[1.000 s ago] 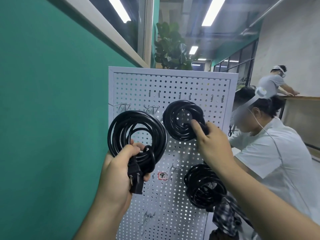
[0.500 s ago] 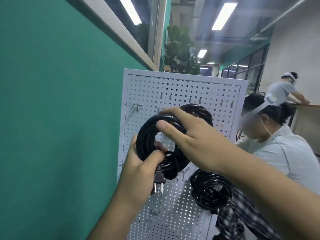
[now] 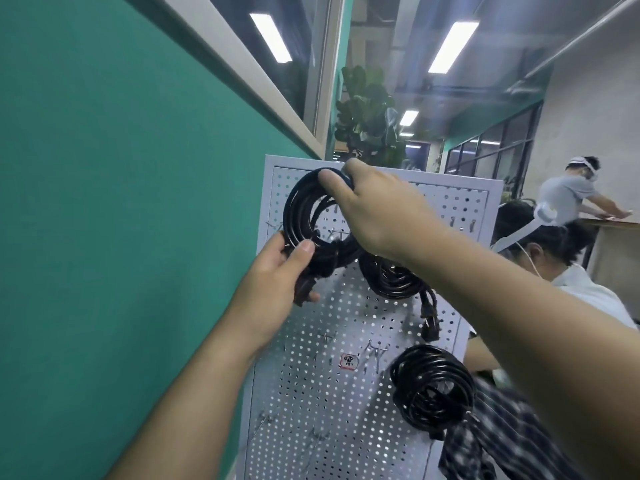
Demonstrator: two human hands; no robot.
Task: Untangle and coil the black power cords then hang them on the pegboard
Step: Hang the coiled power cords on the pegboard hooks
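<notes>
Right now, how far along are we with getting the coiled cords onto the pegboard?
Done: two coils hang on the pegboard, the middle coil with its plug dangling and the lower coil. In hand: the third coil, already wound, is held against the board's upper left, left hand gripping its bottom, right hand pinching its top. Left: seat it on a hook and let go. No further loose cords are in view.

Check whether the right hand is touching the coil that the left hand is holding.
Touching. The head view shows the right hand pinching the top of the held coil, thumb and fingers wrapped over its strands, while the left hand grips the bottom.
</notes>
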